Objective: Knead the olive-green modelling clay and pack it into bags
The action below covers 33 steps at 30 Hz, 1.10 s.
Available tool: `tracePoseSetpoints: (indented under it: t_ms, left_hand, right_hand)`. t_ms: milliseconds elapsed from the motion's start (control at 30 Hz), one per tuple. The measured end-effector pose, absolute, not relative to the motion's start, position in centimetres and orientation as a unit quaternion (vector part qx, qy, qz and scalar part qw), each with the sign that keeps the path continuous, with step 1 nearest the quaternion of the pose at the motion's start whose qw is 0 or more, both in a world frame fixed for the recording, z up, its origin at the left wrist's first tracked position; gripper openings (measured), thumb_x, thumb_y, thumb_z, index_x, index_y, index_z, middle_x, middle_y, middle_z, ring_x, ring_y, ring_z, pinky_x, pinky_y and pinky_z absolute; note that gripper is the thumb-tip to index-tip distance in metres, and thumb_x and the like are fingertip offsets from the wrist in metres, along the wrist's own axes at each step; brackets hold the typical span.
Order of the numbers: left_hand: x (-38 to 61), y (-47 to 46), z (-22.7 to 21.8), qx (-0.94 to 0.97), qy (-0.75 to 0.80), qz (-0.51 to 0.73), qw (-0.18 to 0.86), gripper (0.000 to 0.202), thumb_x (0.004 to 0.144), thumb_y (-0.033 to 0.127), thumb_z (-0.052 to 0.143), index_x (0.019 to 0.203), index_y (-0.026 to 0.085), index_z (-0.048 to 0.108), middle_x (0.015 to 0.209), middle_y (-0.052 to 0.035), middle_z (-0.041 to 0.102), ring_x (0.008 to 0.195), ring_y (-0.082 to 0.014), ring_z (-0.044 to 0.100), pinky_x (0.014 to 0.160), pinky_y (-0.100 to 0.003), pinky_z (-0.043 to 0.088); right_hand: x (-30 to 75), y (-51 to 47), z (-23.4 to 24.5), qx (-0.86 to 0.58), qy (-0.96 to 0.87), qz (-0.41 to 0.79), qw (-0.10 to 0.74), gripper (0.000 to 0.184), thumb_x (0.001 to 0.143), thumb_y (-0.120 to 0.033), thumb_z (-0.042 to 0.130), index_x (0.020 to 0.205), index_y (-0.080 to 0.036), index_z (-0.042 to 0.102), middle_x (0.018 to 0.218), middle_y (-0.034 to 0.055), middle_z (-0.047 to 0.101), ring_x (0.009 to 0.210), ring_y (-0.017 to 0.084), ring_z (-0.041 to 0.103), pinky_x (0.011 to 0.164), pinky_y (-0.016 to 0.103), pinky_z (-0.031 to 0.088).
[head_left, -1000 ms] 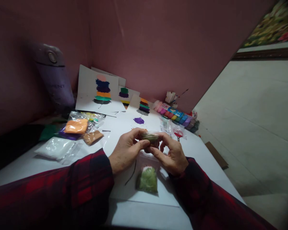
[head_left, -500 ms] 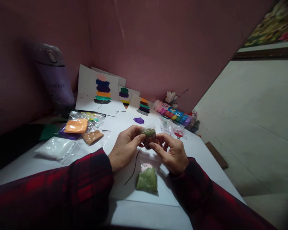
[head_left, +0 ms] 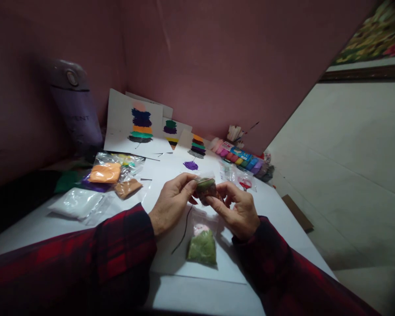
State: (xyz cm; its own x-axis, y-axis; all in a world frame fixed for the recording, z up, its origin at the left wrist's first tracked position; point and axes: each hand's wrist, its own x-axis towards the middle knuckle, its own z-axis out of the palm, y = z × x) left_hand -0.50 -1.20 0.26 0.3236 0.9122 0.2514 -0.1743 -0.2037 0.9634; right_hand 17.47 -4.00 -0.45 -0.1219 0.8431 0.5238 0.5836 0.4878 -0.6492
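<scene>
Both of my hands hold a small clear packet of dark green clay (head_left: pixel 205 186) above a white sheet of paper (head_left: pixel 224 263). My left hand (head_left: pixel 171 202) pinches the packet's left end with thumb and fingers. My right hand (head_left: pixel 237 210) grips its right side with curled fingers. Below the hands, a bag of light green clay (head_left: pixel 202 245) lies flat on the sheet, with a thin dark line (head_left: pixel 183 231) drawn beside it. Red plaid sleeves cover both forearms.
On the white table (head_left: pixel 46 224) lie an orange clay bag (head_left: pixel 104 172), a brown one (head_left: pixel 127 188) and a white one (head_left: pixel 77 203). Paper sheets with coloured clay stacks (head_left: pixel 141 124) lean against the wall. A row of clay packs (head_left: pixel 240 158) and small red scissors (head_left: pixel 245 184) sit behind. A purple bottle (head_left: pixel 74 105) stands left.
The packet has been turned and lifted a little between my fingers. My right hand has shifted slightly up around it. The clay bag on the sheet is more exposed.
</scene>
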Motion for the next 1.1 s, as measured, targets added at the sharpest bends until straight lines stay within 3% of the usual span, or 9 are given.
tracePoseSetpoints:
  t_ms: [500,1100]
  left_hand:
    - [-0.8,-1.15,0.2,0.617,0.322,0.489,0.525,0.021,0.086,0.034,0.059,0.089,0.014,0.063,0.078,-0.0023,0.061,0.072,-0.0144,0.057,0.059,-0.025,0.051]
    - [-0.73,-1.24,0.31,0.621,0.32,0.48,0.531,0.026,0.085,0.036,0.057,0.092,0.012,0.061,0.075,-0.0026,0.059,0.068,-0.0137,0.056,0.056,-0.025,0.05]
  right_hand:
    - [17.58,-3.92,-0.72,-0.495,-0.737,0.161,0.431,0.016,0.088,-0.032,0.067,0.094,-0.017,0.067,0.073,0.0026,0.072,0.061,0.015,0.06,0.054,0.028,0.04]
    - [17.72,-3.88,-0.76,-0.5,-0.734,0.163,0.43,0.016,0.087,-0.033,0.067,0.093,-0.018,0.066,0.074,0.0027,0.072,0.061,0.016,0.061,0.053,0.028,0.04]
